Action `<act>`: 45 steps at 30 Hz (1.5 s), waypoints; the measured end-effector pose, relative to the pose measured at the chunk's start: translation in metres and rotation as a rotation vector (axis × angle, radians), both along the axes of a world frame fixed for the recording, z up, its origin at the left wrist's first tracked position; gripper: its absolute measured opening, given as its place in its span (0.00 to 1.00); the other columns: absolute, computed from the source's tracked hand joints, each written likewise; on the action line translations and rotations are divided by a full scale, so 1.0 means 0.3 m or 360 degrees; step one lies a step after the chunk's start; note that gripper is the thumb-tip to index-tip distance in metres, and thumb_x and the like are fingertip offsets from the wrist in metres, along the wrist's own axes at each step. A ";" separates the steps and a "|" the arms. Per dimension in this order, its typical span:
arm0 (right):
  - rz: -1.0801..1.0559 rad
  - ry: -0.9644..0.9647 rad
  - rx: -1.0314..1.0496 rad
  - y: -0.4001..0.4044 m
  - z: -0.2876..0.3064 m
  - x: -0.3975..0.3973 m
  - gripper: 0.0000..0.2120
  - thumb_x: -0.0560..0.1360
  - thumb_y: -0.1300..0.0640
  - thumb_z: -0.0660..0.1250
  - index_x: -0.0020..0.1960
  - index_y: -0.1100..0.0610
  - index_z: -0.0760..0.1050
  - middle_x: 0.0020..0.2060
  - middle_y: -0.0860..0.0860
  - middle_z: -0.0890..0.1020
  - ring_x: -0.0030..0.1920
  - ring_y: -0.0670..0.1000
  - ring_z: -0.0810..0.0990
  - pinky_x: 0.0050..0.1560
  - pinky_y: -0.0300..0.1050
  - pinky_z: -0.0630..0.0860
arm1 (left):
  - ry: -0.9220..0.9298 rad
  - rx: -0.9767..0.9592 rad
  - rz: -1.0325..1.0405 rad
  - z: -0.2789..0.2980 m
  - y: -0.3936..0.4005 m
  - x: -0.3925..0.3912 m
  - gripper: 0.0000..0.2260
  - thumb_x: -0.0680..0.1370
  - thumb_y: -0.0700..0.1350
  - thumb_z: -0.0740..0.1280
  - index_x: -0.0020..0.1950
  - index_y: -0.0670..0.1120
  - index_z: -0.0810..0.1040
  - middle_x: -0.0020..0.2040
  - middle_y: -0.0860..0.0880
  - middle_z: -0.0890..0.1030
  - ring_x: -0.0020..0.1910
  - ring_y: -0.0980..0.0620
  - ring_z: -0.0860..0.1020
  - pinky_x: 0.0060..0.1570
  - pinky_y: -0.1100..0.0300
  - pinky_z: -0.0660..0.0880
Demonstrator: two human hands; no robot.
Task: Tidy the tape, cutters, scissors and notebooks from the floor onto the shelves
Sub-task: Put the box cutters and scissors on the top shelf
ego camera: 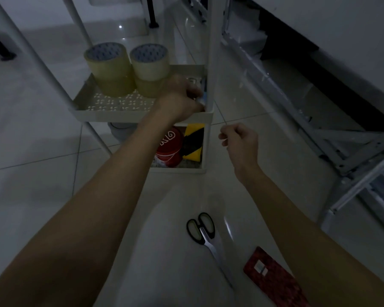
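Floor: pale glossy tiles [42, 196] in dim light, grey metal racking [319, 120] at 2 o'clock.
Rack: white shelf unit, its upper tray [111, 115] at 11 o'clock from the scissors.
Tape: two tall stacks of clear rolls, left [110, 67] and right [150, 68], upright and side by side at the back of the tray.
Lower shelf: red tape roll [167, 149] beside a yellow-black roll [193, 140].
Left hand [182, 97]: fingers curled at the tray's right corner, around something small and pale; I cannot tell what.
Right hand [239, 138]: fingers loosely curled, nothing visible in them, just right of the rack.
Scissors [205, 234]: black-handled, flat on the floor at 6 o'clock, blades towards the person.
Notebook [273, 278]: red, on the floor at 5 o'clock, near the scissors' blades.
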State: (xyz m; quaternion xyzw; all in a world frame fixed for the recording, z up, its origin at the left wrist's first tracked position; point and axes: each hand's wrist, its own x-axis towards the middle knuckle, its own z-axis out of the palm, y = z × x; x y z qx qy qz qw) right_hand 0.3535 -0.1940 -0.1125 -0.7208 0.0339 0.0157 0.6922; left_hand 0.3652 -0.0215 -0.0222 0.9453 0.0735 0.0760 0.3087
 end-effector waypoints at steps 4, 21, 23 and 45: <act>0.0067 0.0012 -0.0056 0.005 -0.015 -0.005 0.09 0.77 0.60 0.68 0.40 0.63 0.79 0.34 0.52 0.82 0.35 0.47 0.78 0.37 0.40 0.76 | 0.0027 0.0060 -0.0008 -0.029 0.007 -0.028 0.16 0.80 0.53 0.70 0.64 0.48 0.84 0.64 0.46 0.81 0.57 0.50 0.79 0.50 0.64 0.71; 0.1348 -0.0029 -0.1847 -0.054 -0.409 -0.385 0.13 0.77 0.47 0.67 0.51 0.57 0.71 0.45 0.52 0.79 0.44 0.54 0.79 0.40 0.46 0.75 | 0.0013 -0.0263 -0.0040 -0.515 0.024 -0.729 0.08 0.78 0.38 0.69 0.51 0.49 0.83 0.46 0.54 0.82 0.46 0.58 0.79 0.45 0.63 0.75; 0.1337 -0.0241 -0.1947 -0.034 -0.441 -0.412 0.15 0.79 0.46 0.64 0.56 0.57 0.70 0.46 0.55 0.78 0.45 0.57 0.80 0.38 0.45 0.70 | 0.0161 -0.0347 0.0061 -0.583 0.027 -0.796 0.08 0.77 0.39 0.68 0.49 0.52 0.83 0.46 0.56 0.82 0.45 0.59 0.80 0.45 0.59 0.79; 0.2371 -0.0943 -0.1705 0.172 -0.492 -0.411 0.34 0.65 0.46 0.75 0.70 0.48 0.75 0.68 0.47 0.73 0.69 0.52 0.67 0.69 0.50 0.65 | 0.0575 0.0133 0.0691 -0.819 0.334 -0.781 0.29 0.75 0.56 0.73 0.72 0.46 0.72 0.62 0.41 0.72 0.62 0.38 0.72 0.55 0.46 0.75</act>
